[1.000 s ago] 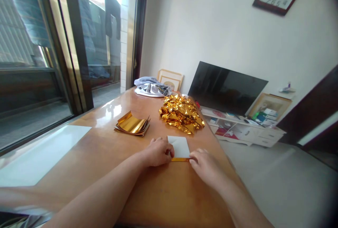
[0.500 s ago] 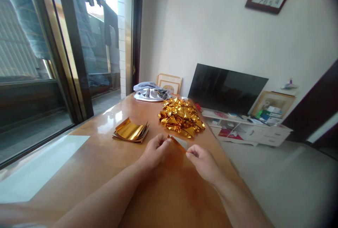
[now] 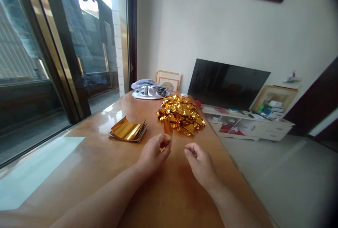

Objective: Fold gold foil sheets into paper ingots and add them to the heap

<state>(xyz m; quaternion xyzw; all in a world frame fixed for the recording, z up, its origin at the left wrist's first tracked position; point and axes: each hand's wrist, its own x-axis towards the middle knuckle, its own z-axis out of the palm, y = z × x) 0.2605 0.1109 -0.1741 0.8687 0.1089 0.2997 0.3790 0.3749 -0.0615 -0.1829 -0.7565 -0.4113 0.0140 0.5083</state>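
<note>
My left hand (image 3: 154, 153) is closed on a gold foil sheet (image 3: 167, 128), pinched between thumb and fingers. The sheet stands up from the fingertips and looks narrow, seen nearly edge-on. My right hand (image 3: 199, 162) hovers to the right of it with curled fingers, thumb and forefinger a little apart and nothing visible between them. Left of my hands lies a stack of gold foil paper (image 3: 127, 131), its top sheet curling upward. Beyond my hands sits a heap of folded gold foil pieces (image 3: 182, 113).
The glossy wooden table (image 3: 158, 196) carries a pale sheet (image 3: 39, 168) at its left and a bundle of cloth (image 3: 149, 90) at the far end. Past its right edge stand a television (image 3: 227, 85) and a white cabinet (image 3: 250, 129). Glass sliding doors (image 3: 71, 59) are on the left.
My right hand has let go of the foil sheet that both hands held. In my left hand the sheet has turned from slanting rightward to upright. The view has shifted slightly.
</note>
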